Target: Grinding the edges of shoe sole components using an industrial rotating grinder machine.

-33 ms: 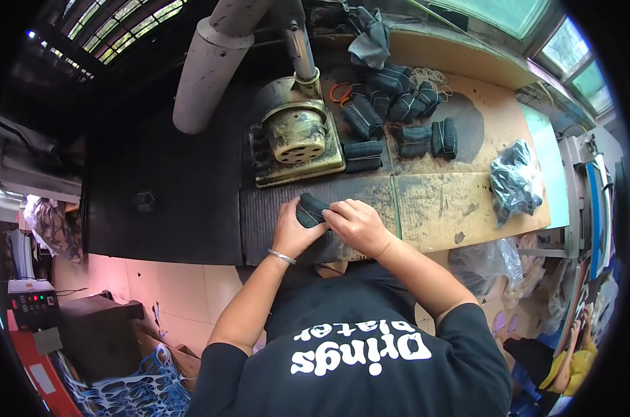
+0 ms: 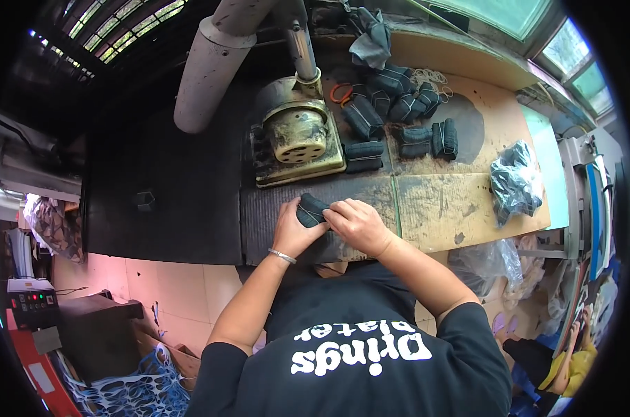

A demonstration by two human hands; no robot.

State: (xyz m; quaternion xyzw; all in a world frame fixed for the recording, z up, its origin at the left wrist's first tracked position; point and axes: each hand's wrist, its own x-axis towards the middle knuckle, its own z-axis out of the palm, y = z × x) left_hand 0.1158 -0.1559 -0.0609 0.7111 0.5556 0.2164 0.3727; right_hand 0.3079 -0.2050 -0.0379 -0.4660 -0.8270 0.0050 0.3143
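Note:
A small bundle of dark grey-green pieces (image 2: 313,210) is held just above the front of the table, with a thin pale band showing across it. My left hand (image 2: 295,231) wraps around its left and near side. At the bundle's right end, the fingers of my right hand (image 2: 359,226) are pinched together against it; whatever lies between those fingertips is too small to make out. Similar banded bundles lie beyond my hands, among them one beside the machine base (image 2: 363,156) and another standing farther right (image 2: 444,138).
A worn cream-coloured machine (image 2: 297,132) stands beyond my hands, near a thick grey pipe (image 2: 211,76). Orange-handled scissors (image 2: 341,93) and pale loose bands (image 2: 432,78) lie among the bundles. A clear bag of dark pieces (image 2: 516,182) sits at right. Another person (image 2: 572,368) is at lower right.

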